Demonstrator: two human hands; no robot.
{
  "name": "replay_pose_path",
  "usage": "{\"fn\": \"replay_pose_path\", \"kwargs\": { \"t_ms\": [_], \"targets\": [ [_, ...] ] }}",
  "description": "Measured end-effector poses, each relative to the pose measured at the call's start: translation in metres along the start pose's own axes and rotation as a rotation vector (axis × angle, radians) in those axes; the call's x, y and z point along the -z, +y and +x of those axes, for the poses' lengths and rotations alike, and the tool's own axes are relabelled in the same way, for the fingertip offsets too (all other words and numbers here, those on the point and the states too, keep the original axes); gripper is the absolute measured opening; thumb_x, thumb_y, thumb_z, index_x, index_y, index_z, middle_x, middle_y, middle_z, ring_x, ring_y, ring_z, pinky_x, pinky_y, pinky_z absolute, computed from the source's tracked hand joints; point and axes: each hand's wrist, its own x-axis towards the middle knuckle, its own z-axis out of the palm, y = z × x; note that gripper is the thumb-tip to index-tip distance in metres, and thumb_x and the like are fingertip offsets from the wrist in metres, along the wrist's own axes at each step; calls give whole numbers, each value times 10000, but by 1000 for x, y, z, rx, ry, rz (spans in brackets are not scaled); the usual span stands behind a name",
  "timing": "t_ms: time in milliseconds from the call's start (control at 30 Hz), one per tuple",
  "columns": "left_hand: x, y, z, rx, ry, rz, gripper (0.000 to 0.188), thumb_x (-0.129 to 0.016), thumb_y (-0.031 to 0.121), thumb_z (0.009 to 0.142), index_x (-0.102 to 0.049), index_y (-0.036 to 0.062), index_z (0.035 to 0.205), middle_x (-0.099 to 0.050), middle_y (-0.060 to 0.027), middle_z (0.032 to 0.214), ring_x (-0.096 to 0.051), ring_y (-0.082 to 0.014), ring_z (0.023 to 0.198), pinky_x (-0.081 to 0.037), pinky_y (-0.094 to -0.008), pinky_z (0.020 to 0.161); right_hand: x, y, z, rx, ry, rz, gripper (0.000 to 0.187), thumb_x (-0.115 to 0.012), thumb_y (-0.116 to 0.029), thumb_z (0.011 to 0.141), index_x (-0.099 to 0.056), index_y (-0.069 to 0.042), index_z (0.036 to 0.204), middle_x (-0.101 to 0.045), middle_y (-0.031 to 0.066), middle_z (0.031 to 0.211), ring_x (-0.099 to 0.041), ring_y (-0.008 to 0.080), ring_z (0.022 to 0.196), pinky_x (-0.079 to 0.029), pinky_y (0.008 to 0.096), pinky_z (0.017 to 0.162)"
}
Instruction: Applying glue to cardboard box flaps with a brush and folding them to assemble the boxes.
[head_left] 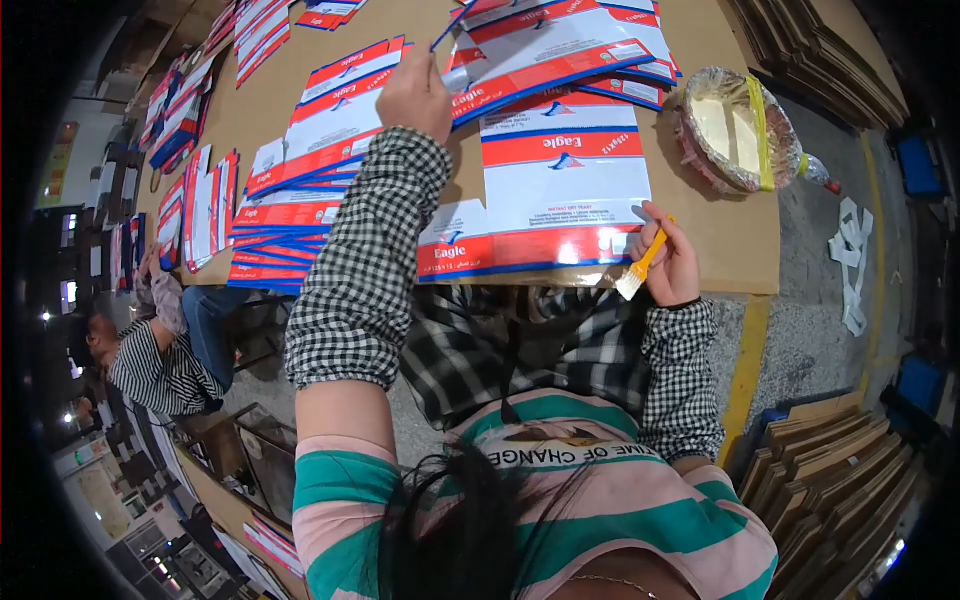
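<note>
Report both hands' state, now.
Left hand: fingers curled at the edge of the upper printed sheets; a firm grip cannot be told.
Right hand: closed, holding the yellow-handled brush.

- Flat carton [570, 190], unfolded, white with red bands and blue trim, lying printed face up; light glints on its near red strip
- Yellow-handled brush [655, 245], pale bristles, held tilted in the right hand [676, 262], tip pointing down and leftward at the carton's near right corner; contact unclear
- Loose stack of similar cartons [550, 45], lying askew just beyond, the left hand [415, 100] at its left end, grip unclear
</note>
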Motion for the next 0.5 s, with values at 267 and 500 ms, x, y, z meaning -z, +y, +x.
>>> {"fn": "replay_pose_path", "kwargs": {
  "t_ms": [267, 500],
  "targets": [
    [62, 18, -120, -309, -214, -50, 266, -576, 18, 773, -598, 23, 1039, -590, -158, 1059, -551, -305, 1013, -422, -377, 883, -5, -17, -42, 63, -21, -63, 371, -320, -207, 929, -424, 25, 1199, -434, 32, 655, -367, 114, 572, -313, 249, 534],
    [76, 26, -205, -224, -444, -99, 249, -597, 40, 717, -570, 7, 962, -548, -162, 1081, -494, -340, 1032, -402, -424, 872, -12, -9, -39, 30, -67, -151, 370, -334, -202, 925, -445, 38, 1183, -434, 35, 680, -384, 115, 599, -335, 249, 556]
  ]
}}
